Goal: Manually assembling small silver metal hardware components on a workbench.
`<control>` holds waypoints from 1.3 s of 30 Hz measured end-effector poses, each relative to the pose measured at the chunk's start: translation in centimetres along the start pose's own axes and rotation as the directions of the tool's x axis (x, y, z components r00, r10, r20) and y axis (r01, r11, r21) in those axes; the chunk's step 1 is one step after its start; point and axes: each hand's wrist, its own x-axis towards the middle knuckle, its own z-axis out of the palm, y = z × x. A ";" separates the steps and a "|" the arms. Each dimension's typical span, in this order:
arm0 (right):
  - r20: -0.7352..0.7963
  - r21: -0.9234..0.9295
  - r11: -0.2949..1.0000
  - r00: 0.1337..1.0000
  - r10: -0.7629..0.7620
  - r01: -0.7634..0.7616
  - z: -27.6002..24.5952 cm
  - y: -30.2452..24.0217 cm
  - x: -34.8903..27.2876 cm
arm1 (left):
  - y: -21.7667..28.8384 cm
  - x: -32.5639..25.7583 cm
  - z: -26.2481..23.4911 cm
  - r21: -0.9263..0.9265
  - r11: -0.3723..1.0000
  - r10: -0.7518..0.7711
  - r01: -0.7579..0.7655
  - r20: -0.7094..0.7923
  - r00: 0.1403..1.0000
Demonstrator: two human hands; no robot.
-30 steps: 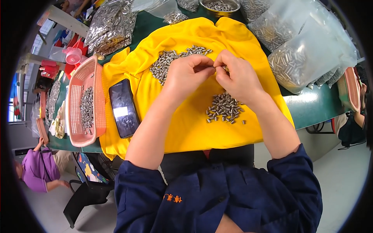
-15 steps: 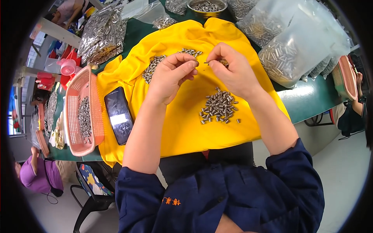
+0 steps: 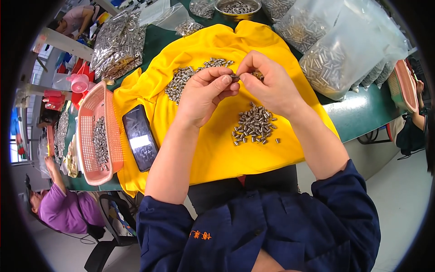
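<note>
My left hand (image 3: pixel 206 93) and my right hand (image 3: pixel 269 84) meet above a yellow cloth (image 3: pixel 217 149), fingertips pinched together on a small metal cylinder (image 3: pixel 235 77). Just below the hands a loose pile of small metal parts (image 3: pixel 254 128) lies on the cloth. A second, longer heap of metal parts (image 3: pixel 183 79) spreads on the cloth beyond my left hand. My forearms come up from dark blue sleeves at the bottom.
A black phone (image 3: pixel 140 137) lies on the cloth's left part, beside a pink basket (image 3: pixel 88 131) with metal parts. Clear bags of metal parts (image 3: pixel 335 59) stand at the right, more bags (image 3: pixel 118 43) at the far left, a metal bowl (image 3: pixel 238 7) behind. A person in purple (image 3: pixel 63 208) sits lower left.
Both hands stay pinched together over the cloth; the view has shifted slightly, so the cloth and hands sit a little higher and further left.
</note>
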 end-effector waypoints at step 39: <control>-0.261 -0.177 0.983 0.960 -0.099 0.053 -1.5 -0.2 0.4 | 1.1 8.2 -1.2 0.890 -0.422 0.032 -0.176 0.208 0.978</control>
